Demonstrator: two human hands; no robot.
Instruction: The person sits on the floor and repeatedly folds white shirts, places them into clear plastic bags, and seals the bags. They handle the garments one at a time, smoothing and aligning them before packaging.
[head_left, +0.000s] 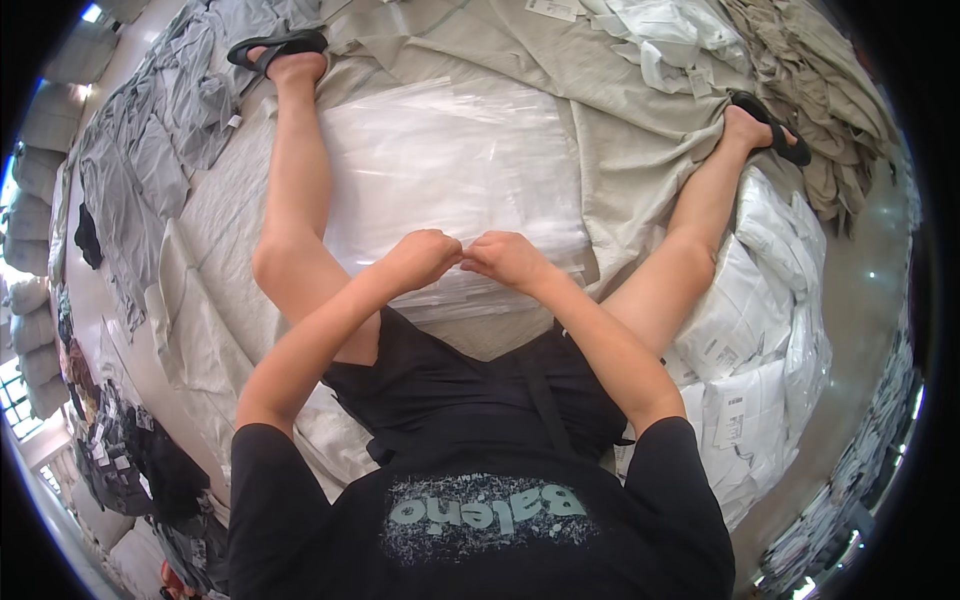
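My left hand (428,258) and my right hand (508,259) meet fingertip to fingertip in front of me, between my spread legs. Both are closed in a pinch. What sits between the fingers, if anything, is too small or too clear to make out. Below and beyond them lies a broad, flat pile of clear plastic bags (450,160), whitish and glossy, with uneven layered edges. The near edge of this pile reaches under my hands.
A beige cloth (640,150) spreads under the pile. White packed garments in clear bags (745,340) lie by my right leg. Grey garments (140,160) are heaped on the left, brown ones (800,60) at the far right, dark ones (150,450) at the near left.
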